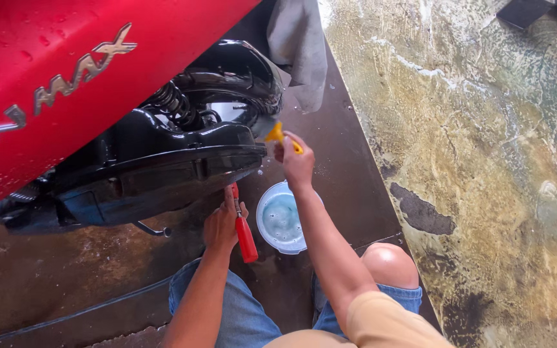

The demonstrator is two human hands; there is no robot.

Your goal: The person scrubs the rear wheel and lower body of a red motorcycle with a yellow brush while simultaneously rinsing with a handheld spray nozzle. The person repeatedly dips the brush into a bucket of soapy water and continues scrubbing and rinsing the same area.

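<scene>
Head view looks down on the rear of a red scooter, whose glossy body panel is beaded with water drops, so it looks as if wetting or rinsing has already reached that part. Below the panel the black rear fender and engine casing shine wet too, though the brown floor plate under them carries dirty puddles, and my guess is that detail cleaning of the lower black parts is the work in hand and not finished. A grey cloth hangs at the scooter's tail end, near the plate's far edge. A small pale blue bucket with soapy water stands on the plate between the two forearms, close to the edge where the plate meets the stained concrete floor.

The right hand is raised, wrist bent, fingers closed round a small yellow brush whose head touches the fender's rear tip. The left hand reaches low under the fender's edge, fingers wrapped round a red-handled tool, the handle pointing back toward the person's denim-covered knees.
</scene>
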